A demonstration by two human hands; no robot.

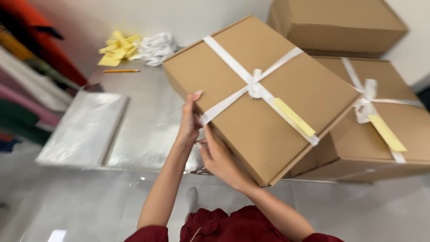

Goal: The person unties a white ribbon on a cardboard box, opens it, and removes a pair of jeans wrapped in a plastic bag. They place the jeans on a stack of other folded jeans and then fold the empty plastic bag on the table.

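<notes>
A flat brown cardboard box (251,67) tied crosswise with white ribbon (255,87) and carrying a yellow tag (294,117) is tilted, resting partly on another ribboned box (403,121). My left hand (189,122) grips its near left edge, fingers over the top by the ribbon. My right hand (219,157) holds the same edge from underneath, just below the left.
A third plain cardboard box (336,22) stands at the back right. On the shiny metal table (148,112) lie a clear plastic bag (85,130), a pile of yellow tags (117,48), white ribbons (156,47) and a pencil (121,71). Coloured garments (27,89) hang at left.
</notes>
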